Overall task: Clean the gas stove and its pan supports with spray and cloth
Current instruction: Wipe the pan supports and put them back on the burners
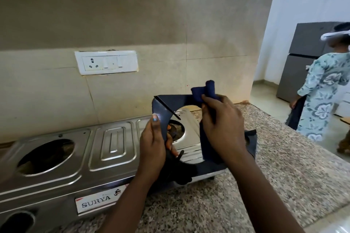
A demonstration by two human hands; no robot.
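Note:
A dark blue pan support (166,103) is tilted up above the right burner hole of the steel gas stove (113,143). My left hand (153,145) grips its left side, thumb on the front face. My right hand (221,119) holds a dark blue cloth (205,91) wrapped over the support's upper right edge; the cloth hangs down behind the hand. The stove's left burner hole (47,155) is uncovered. No spray bottle is in view.
The stove sits on a speckled granite counter (274,166) against a tiled wall with a socket plate (106,62). Another person (322,89) stands at the right by a grey fridge (303,58). A dark cloth piece (251,138) lies behind my right wrist.

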